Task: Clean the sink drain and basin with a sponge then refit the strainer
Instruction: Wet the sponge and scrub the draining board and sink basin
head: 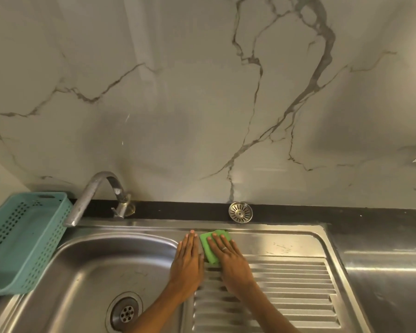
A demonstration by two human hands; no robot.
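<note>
We saw both hands flat, palms down, on the sink's draining board: right hand (pixel 228 258) pressed open on the green sponge (pixel 210 246), left hand (pixel 187 258) beside it, empty. Strainer (pixel 240 212) sat on the dark surface (pixel 346 217) behind; drain (pixel 126 313) uncovered. No writing readable.

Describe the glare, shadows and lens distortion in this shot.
Head view: wide-angle bending curves the black counter edge and tilts the basket; soft glare streaks the draining board and steel at right; both hands throw faint shadows; the wall is evenly lit and everything stays fairly sharp.
</note>
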